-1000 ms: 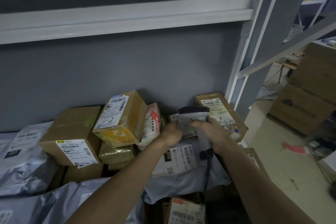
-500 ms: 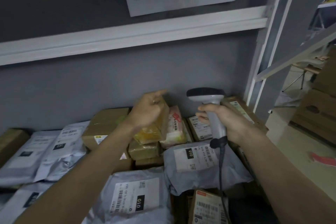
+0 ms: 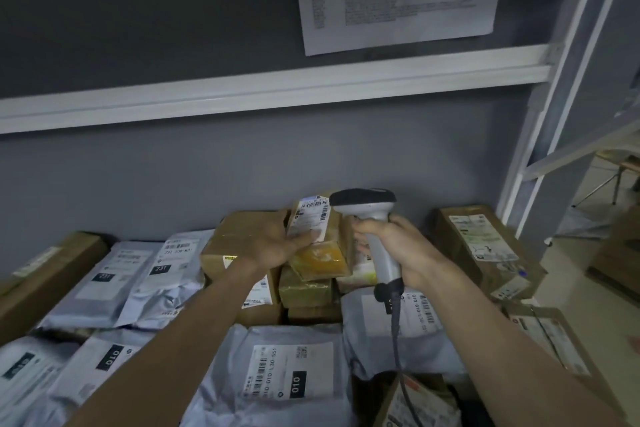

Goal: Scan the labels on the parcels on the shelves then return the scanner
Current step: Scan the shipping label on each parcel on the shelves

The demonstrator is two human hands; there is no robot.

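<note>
Two hands, head view: both raised over the piled parcels.
Left hand [image 3: 273,246]: fingers straight, resting on the tilted taped box [image 3: 320,243], touching its label.
Right hand [image 3: 398,246]: fingers curled around the scanner [image 3: 372,218] handle, head just beside the label.
Cable [image 3: 398,340]: hangs below the grip.

left hand [image 3: 277,246]: moved from grey bag to tilted box [image 3: 317,243], fingers now flat on its label | scanner [image 3: 372,229]: raised by right hand [image 3: 403,253], head now beside box label | view: shifted up and left
</note>
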